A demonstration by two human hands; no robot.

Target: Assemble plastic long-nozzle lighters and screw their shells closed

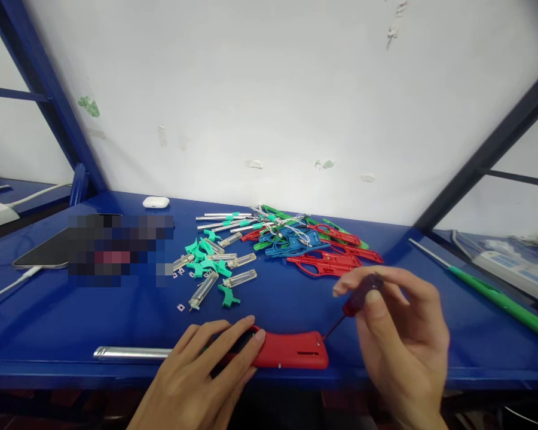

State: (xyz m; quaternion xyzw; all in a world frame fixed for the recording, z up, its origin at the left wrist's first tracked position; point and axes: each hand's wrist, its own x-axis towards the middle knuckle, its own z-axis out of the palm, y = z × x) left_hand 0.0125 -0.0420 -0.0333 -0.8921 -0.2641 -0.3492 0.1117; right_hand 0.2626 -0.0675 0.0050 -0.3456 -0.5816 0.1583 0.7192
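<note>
A red long-nosed lighter (291,349) with a silver metal tube (132,353) lies along the table's front edge. My left hand (206,364) grips it around the trigger end, covering the joint between handle and tube. In my right hand (397,334) is a small screwdriver (361,295) with a dark red handle, held between thumb and fingers. Its thin shaft slants down to the handle's right end, near a small hole; whether the tip touches cannot be made out. Behind my left hand lie teal triggers (228,295) and clear fuel tanks (204,291).
Red handle halves (325,263), blue handle halves (291,242) and metal tubes with wires (226,224) are heaped at the back. A green lighter (497,295) lies at right. A phone (45,248) and a white earbud case (156,202) are at left, beside a blurred patch.
</note>
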